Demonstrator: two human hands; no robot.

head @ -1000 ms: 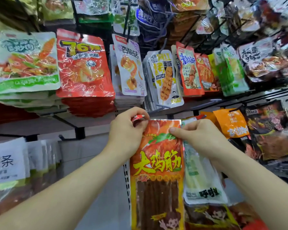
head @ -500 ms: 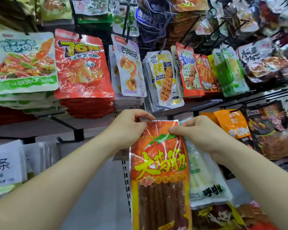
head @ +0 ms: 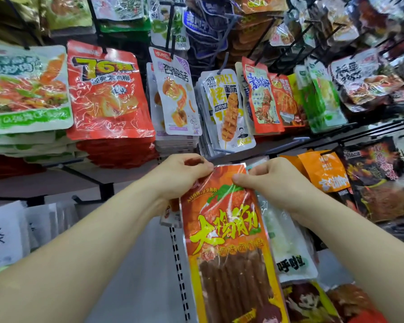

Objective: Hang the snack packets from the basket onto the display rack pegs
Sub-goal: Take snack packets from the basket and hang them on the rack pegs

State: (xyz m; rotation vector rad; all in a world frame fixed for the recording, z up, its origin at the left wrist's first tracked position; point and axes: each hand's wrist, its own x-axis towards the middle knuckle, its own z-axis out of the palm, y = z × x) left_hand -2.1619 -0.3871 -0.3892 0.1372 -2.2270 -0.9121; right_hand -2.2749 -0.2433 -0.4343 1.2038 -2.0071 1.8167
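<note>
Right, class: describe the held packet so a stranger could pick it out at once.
Start at the rack crowded with hanging snacks, then drop to the lower row. There the left hand and right hand pinch the top of one packet. Unlike its neighbours, it is long and narrow, orange with big yellow characters and a window of dark brown sticks.

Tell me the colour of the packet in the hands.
The packet is orange with yellow lettering and brown sticks below; head view.
</note>
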